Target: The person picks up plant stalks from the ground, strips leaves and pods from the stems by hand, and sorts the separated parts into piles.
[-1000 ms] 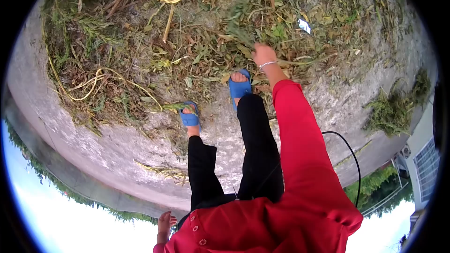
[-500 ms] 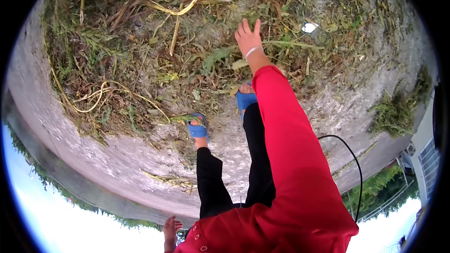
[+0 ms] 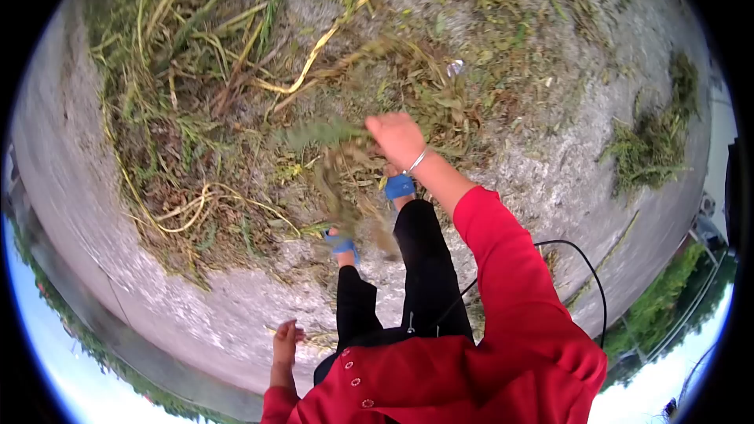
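Observation:
My right hand, with a band at its wrist, is closed around a clump of leafy plant stems. Those stems are blurred by motion and hang in front of my right foot and over the litter below. Low at the left, beside my leg, my left hand is held away from the ground with loosely bent fingers and nothing visible in it. Dry leaves and plant scraps cover the ground around my blue sandals.
Long yellowed stalks lie among a green heap at the upper left. A small white scrap rests beyond my right hand. Another plant pile lies on the concrete at the right. A black cable loops beside my right arm.
My right hand has drawn back toward my body and closed, lifting leafy stems off the ground. My left hand has come up a little in view.

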### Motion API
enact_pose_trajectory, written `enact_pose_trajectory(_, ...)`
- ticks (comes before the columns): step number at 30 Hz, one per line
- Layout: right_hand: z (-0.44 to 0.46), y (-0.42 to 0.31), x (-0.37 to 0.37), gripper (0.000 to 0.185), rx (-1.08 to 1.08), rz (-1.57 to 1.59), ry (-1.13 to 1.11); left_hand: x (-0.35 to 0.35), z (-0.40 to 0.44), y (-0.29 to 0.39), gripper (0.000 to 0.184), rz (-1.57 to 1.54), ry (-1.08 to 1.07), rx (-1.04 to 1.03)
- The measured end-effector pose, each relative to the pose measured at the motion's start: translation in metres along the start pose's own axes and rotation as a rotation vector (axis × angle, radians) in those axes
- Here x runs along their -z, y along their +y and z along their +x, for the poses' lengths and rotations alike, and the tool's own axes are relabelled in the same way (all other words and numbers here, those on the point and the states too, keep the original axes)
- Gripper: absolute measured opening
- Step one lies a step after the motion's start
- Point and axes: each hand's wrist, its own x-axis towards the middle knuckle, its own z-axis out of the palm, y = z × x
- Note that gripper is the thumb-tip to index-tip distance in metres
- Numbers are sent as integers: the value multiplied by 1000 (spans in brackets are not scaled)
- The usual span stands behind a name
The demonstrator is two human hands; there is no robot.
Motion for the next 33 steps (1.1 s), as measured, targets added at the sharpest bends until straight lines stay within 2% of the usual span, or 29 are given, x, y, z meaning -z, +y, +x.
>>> enact_pose_trajectory(3,-6,-6,107,19,-315,180,185,-6,-6,56,29,80,-53,-218)
enact_pose_trajectory(6,-18,-7,193,30,-535,427,187,-13,-16,99,28,240,-121,-382)
enact_pose_trajectory(9,-20,20,201,39,-242,1383,428,-25,-34,145,29,430,-174,-633)
enact_pose_trajectory(10,-14,27,206,48,-395,1002,301,-35,-51,164,30,449,-203,-697)
enact_pose_trajectory(11,-22,2,232,40,-442,1152,333,-43,-68,187,30,474,-231,-769)
enact_pose_trajectory(13,-32,-63,309,30,-493,1443,384,-70,-111,231,30,602,-153,-1087)
enact_pose_trajectory(14,-35,-75,329,34,-413,1442,412,-83,-142,250,33,542,-216,-1100)
enact_pose_trajectory(15,-40,-89,333,36,-400,1487,326,-94,-167,268,36,490,-280,-1104)
enact_pose_trajectory(17,-39,-117,347,42,-338,1552,167,-114,-196,292,47,503,-280,-1372)
enact_pose_trajectory(18,-40,-142,356,56,-350,1547,173,-124,-205,303,51,396,-379,-1373)
enact_pose_trajectory(19,-39,-163,363,62,-352,1544,164,-134,-213,310,55,283,-476,-1369)
enact_pose_trajectory(21,-40,-202,378,73,-357,1537,139,-153,-242,314,53,-59,-679,-1301)
enact_pose_trajectory(22,-54,-226,406,85,-320,1468,32,-152,-248,313,50,-94,-812,-1204)
enact_pose_trajectory(24,-39,-241,408,74,-104,1266,77,-146,-258,312,43,-155,-1072,-1010)
enact_pose_trajectory(25,-34,-250,410,69,0,1164,99,-142,-262,307,38,-229,-1035,-1011)
enact_pose_trajectory(26,-35,-259,408,58,-20,1024,227,-138,-266,303,34,-302,-1000,-1011)
enact_pose_trajectory(29,-34,-279,438,44,19,1047,24,-114,-277,303,22,-506,-868,-1127)
enact_pose_trajectory(30,-43,-290,446,32,-61,1164,9,-100,-277,307,22,-555,-807,-1146)
enact_pose_trajectory(33,-46,-305,442,25,5,1318,-83,-68,-281,318,18,-658,-718,-1166)
